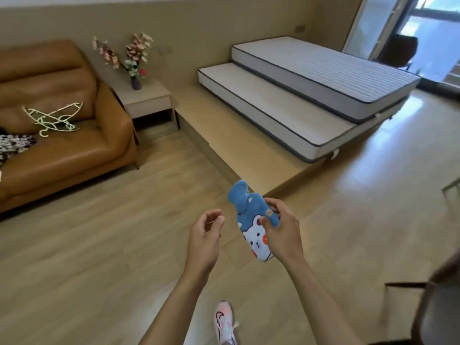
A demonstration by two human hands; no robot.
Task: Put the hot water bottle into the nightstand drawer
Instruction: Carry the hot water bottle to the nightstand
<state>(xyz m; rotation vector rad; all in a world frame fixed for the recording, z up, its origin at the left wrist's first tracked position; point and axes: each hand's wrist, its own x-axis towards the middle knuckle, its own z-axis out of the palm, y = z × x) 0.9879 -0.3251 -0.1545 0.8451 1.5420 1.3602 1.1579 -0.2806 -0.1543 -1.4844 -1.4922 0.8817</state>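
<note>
While far from nightstand: right hand clamped mid-body on soft, likely floppy hot water bottle; left hand loosely curled, empty

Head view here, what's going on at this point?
A person stands on the wooden floor, holding a blue hot water bottle with a bear cover in the right hand. The left hand is loosely curled beside it, holding nothing. The nightstand, with a flower vase on top, sits across the room beside the sofa; its drawer looks closed.

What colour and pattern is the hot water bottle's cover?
Blue with small stars and a white cartoon bear face, on the hot water bottle; head view.
</note>
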